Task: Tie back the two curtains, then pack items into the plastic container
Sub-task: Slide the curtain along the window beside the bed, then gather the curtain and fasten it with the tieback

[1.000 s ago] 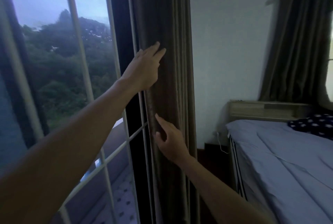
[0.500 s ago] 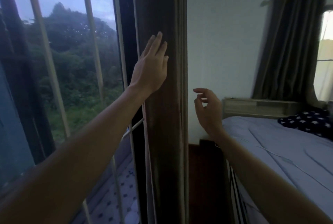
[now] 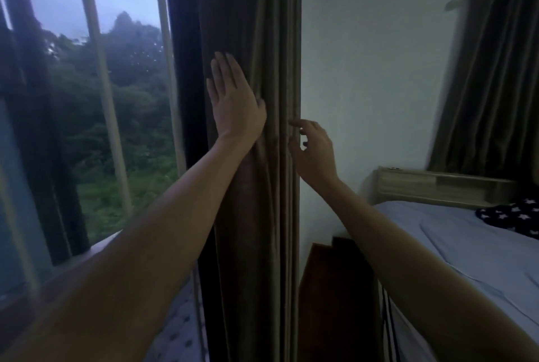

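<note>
A brown pleated curtain [image 3: 256, 26] hangs bunched into a narrow column in the middle of the head view, beside the window. My left hand [image 3: 233, 99] lies flat and open against the curtain's left folds, fingers pointing up. My right hand [image 3: 313, 148] is at the curtain's right edge, fingers apart and curled, fingertips touching the outer pleat. A second brown curtain [image 3: 490, 76] hangs bunched at the far right behind the bed. No tie-back and no plastic container are in view.
A barred window [image 3: 102, 93] with trees outside fills the left. A bed with a pale blue sheet [image 3: 466, 245] and a star-patterned pillow [image 3: 513, 216] lies at the right, with a wooden headboard shelf [image 3: 431, 186]. A dark wooden piece [image 3: 329, 288] stands between curtain and bed.
My right hand moved from the curtain's front out to the right, then back in to touch its right edge. My left hand stayed flat on the curtain, shifting slightly right.
</note>
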`<state>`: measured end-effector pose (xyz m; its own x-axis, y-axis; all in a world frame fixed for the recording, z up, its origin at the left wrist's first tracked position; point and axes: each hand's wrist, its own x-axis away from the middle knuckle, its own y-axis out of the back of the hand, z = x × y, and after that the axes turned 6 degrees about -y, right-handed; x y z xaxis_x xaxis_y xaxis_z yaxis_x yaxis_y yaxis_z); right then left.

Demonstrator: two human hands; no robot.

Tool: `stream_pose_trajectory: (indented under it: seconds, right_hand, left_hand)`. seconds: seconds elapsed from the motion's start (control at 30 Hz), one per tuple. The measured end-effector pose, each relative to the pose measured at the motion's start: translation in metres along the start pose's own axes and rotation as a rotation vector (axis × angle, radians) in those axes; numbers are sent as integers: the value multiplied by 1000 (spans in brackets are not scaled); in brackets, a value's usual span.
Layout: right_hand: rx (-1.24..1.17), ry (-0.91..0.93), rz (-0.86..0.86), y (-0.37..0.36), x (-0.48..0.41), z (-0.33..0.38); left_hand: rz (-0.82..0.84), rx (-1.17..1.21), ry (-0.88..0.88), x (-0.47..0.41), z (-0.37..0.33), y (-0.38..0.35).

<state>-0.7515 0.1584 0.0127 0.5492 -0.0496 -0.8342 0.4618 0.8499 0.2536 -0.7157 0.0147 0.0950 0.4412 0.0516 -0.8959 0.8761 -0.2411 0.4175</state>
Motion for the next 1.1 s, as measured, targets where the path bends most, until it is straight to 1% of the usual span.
stream_pose_trajectory:
  seconds: [0.13,0.2,0.27,0.37,0.47,0.6,0.73,0.77,0.93,1.1]
  right_hand:
    - [-24,32,69,-31,-19,-11]
    - [-78,46,89,-46,-27,-15]
    - [-145,14,85,-51,-27,-11]
    - [-261,-43,100,-64,-29,-15]
    - [-327,-41,118,-84,-12,-20]
    - [-296,-25,157,-100,26,-36]
    - [-236,98,286,-113,77,-59]
    - [-211,103,316,-113,89,-64]
    - [-81,67,435,-113,150,-88]
    - [5,-4,512,-114,193,-95]
  left_hand:
    - [67,46,22,17,28,-26]
    - [100,165,10,28,44,-36]
    - [112,275,11,40,55,-39]
    - [88,263,65,59,63,-50]
    - [96,258,108,81,73,-61]
    - [130,268,148,109,81,-79]
    - [193,276,147,144,84,-87]
    - [198,279,158,150,83,-86]
    - [188,305,230,153,82,-77]
    - [172,338,215,156,79,-75]
